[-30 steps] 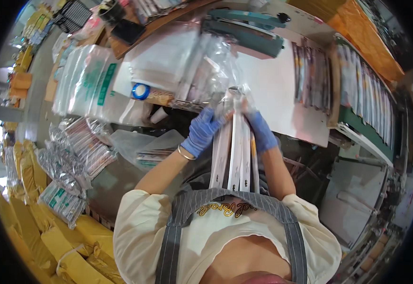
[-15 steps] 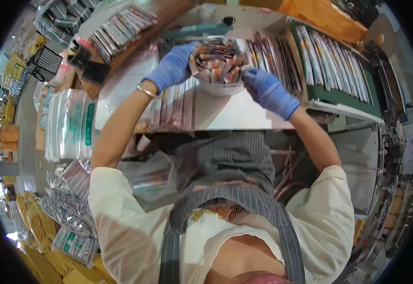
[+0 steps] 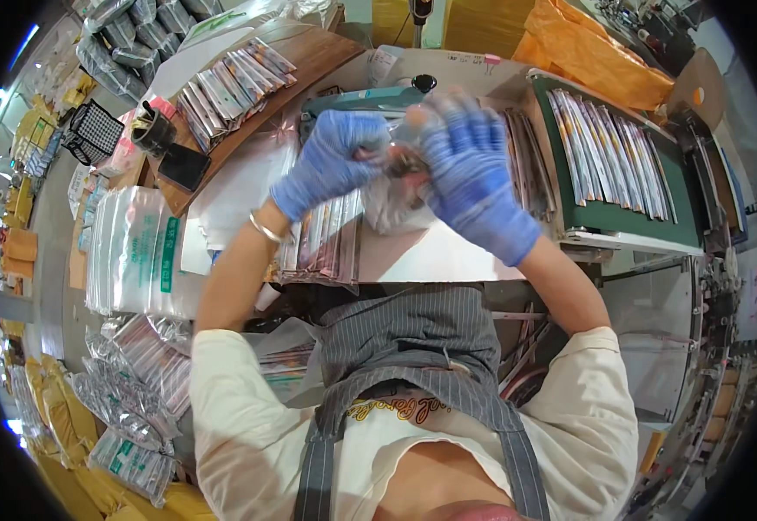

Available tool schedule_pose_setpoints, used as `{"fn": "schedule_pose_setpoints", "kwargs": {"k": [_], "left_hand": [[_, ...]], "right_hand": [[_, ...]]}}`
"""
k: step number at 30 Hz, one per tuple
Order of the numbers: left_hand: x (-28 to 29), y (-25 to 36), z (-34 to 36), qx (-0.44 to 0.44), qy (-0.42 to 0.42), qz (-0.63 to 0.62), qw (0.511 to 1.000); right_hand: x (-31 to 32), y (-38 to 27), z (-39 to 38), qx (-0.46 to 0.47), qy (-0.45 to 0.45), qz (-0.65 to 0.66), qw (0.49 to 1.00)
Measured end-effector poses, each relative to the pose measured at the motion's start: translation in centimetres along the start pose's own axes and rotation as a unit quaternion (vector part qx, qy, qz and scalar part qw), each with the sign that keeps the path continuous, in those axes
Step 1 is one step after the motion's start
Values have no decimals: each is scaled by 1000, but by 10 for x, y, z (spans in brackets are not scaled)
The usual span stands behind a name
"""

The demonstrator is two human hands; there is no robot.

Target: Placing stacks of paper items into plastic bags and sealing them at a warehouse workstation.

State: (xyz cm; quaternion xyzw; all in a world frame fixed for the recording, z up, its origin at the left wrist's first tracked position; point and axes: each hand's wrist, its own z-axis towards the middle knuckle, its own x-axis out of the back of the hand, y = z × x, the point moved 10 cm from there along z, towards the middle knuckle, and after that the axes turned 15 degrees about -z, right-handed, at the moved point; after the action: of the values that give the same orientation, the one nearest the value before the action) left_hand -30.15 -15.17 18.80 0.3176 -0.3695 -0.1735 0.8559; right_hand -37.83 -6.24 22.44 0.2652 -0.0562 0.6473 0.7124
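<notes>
My left hand (image 3: 331,165), in a blue knitted glove, is closed at the upper left of a clear plastic bag (image 3: 389,208) on the white worktop. The fingers seem to grip the bag's edge. Gloved alike, my right hand (image 3: 478,187) lies over the bag's right side with its fingers stretched out, their tips blurred by motion. Between the hands a little of the dark and reddish contents (image 3: 409,165) shows; the rest is hidden. Slim printed packets (image 3: 322,239) stand in a row just below my left hand.
More slim packets (image 3: 608,156) line a green-based tray at right. Others (image 3: 235,91) lie on a wooden board at upper left, near a black pen cup (image 3: 153,130). A teal tool (image 3: 365,100) sits behind my hands. Stacked plastic bags (image 3: 131,247) are at left.
The bundle of packets that showed between my hands is now mostly covered. My right hand has moved inward and up over the bag, its fingers now extended. The view has shifted slightly.
</notes>
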Motion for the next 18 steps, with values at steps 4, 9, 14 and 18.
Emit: {"fn": "schedule_pose_setpoints", "kwargs": {"k": [4, 9, 14, 18], "left_hand": [[-9, -8, -34, -78, 207, -168, 961], [-70, -121, -54, 164, 193, -198, 947], [-119, -238, -40, 365, 166, -416, 816], [-78, -277, -46, 340, 130, -501, 785]], "right_hand": [[-32, -19, -15, 66, -54, 218, 972], [-154, 23, 2, -76, -117, 266, 954], [-280, 73, -62, -364, -147, 129, 911], [-264, 31, -5, -353, -130, 363, 853]]}}
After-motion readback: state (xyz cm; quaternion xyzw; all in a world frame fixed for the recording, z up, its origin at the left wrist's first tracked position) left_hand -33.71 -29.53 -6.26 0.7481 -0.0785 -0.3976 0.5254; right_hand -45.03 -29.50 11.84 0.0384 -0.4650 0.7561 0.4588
